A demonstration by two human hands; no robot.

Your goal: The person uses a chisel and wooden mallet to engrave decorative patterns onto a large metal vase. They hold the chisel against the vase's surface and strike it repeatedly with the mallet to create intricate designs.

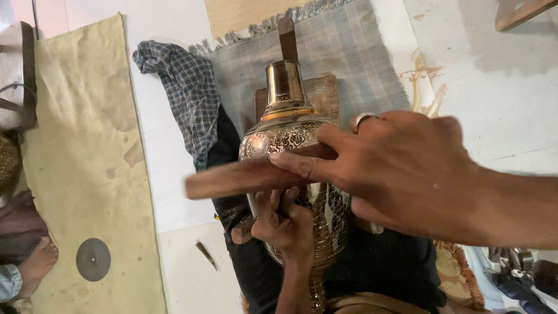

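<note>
**Engraved brass vase — chasing in progress**

Centre of frame: brass vase [293,145], ornate patterned body, plain polished neck, lying on a wooden block [322,96] over grey fringed cloth [349,52]. Right hand [401,174] — fingers closed around a flat wooden mallet [244,179], poised across the shoulder. Left hand [285,224], lower centre, pinched on a small tool against the body; tip hidden. Judged mid-engraving; the next strike needs a steady tool. Checked cloth [186,87] upper left.

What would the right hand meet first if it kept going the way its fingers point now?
The right hand, holding a wooden stick over the engraved brass vase, points image-left. Past the vase, the checked cloth looks first in line, though depth is unclear.
</note>
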